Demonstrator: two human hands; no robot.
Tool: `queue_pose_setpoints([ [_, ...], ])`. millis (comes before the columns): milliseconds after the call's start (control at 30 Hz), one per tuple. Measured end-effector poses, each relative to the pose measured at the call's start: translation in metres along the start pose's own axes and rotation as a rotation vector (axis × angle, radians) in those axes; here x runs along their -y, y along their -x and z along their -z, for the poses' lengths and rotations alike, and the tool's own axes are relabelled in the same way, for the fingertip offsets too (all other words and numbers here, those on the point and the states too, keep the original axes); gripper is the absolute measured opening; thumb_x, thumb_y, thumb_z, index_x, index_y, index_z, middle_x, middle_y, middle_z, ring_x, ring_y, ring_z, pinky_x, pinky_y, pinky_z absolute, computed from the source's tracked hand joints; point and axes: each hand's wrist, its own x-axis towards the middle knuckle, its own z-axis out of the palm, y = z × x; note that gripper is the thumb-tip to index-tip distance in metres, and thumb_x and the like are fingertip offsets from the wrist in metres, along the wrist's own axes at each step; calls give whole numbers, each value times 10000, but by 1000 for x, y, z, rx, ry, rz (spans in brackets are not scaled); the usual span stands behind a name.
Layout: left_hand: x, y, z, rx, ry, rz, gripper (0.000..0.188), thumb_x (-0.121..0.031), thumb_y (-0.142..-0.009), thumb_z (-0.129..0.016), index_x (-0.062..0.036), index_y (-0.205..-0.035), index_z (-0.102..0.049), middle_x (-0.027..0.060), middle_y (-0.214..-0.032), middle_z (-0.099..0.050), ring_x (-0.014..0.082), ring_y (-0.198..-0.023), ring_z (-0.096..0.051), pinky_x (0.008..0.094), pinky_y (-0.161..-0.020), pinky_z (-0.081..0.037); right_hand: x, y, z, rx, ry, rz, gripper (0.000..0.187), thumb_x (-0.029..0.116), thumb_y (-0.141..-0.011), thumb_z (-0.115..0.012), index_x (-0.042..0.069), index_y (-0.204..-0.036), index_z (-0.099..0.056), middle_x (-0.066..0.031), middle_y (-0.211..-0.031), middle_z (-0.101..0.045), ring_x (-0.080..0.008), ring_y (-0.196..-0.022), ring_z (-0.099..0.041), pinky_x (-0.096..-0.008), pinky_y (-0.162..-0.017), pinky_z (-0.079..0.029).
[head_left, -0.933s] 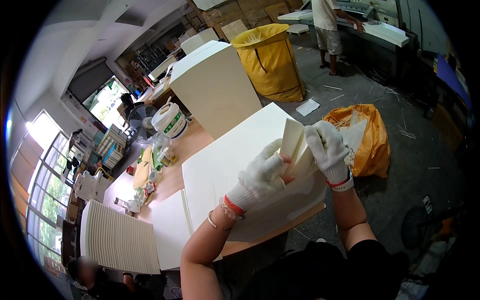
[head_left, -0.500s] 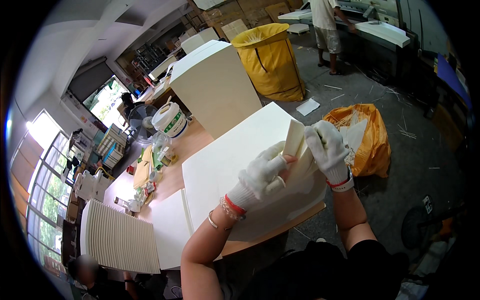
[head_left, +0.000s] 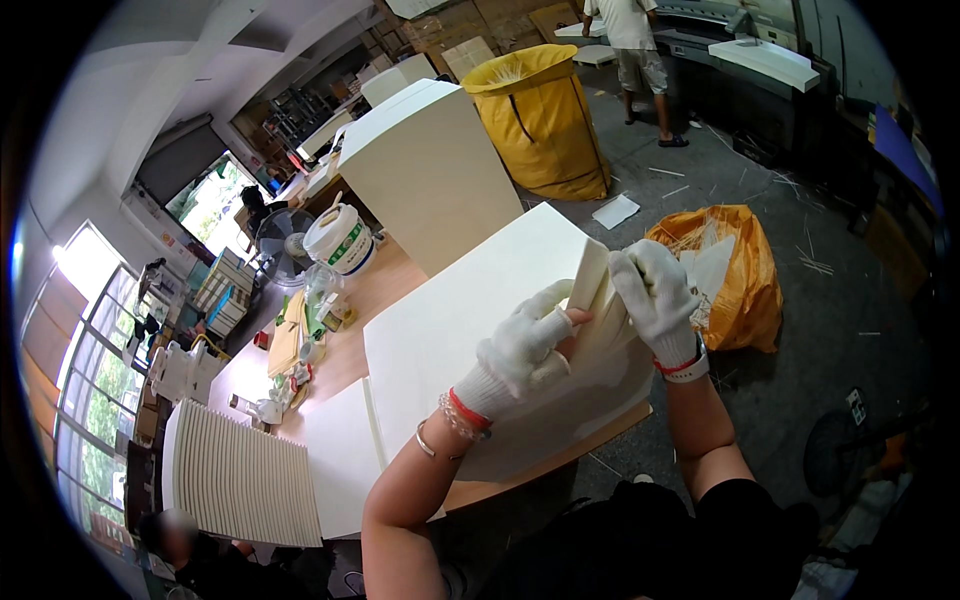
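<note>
A thick stack of large white sheets (head_left: 460, 300) lies on the table in front of me. Both my hands wear white knit gloves. My left hand (head_left: 525, 345) is closed around the near edge of a lifted portion at the stack's right corner, its bare thumb tip showing. On the far side of that corner, my right hand (head_left: 655, 295) pinches the sheet edges, which are bent and fanned between the two hands. The glove hides exactly how many sheets the right fingers hold.
A second tall white stack (head_left: 430, 170) stands behind. A white bucket (head_left: 340, 240) sits on the wooden table (head_left: 385, 285). Ridged white stacked pieces (head_left: 240, 475) are at left. Orange (head_left: 750, 290) and yellow (head_left: 540, 130) scrap bags stand right. Another person (head_left: 635, 60) stands at the back.
My hands stay nearly in place; the lifted corner between them tilts slightly more upright. The person at the back has stepped left, away from the white sheets on the machine.
</note>
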Motion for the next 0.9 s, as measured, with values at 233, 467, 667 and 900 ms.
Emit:
queue_pose_setpoints([
  [233,-6,1,-7,-152,-77,32,362,10,-789,-697,-40,-1144,-649,239,-1378,-513,364,-1184,-595,362,-965,-485,1,3,1,-14,-19,-47,103,31,-907,-620,-17,-998,-634,-84,-766,-491,-238,-677,-501,-356,-595,-404],
  [467,3,0,0,10,-28,9,332,-33,-789,-743,-45,-1109,-655,224,-1408,-494,339,-1174,-600,362,-936,-496,-1,1,4,41,5,29,252,-16,-879,-612,6,-1129,-638,-96,-816,-498,-243,-688,-512,-354,-609,-429],
  [667,-3,2,-5,-107,-65,11,379,-49,-745,-811,-71,-1088,-650,214,-1440,-457,341,-1183,-590,375,-934,-505,-6,2,5,65,75,108,309,-33,-830,-622,-23,-1139,-619,-113,-824,-508,-256,-706,-527,-366,-602,-445],
  [900,0,7,-1,-149,-154,-50,433,-54,-771,-783,-82,-1178,-640,194,-1297,-583,313,-1055,-659,356,-862,-544,8,-1,15,14,175,173,267,8,-794,-680,-29,-1051,-617,-155,-879,-562,-278,-783,-583,-374,-673,-491],
])
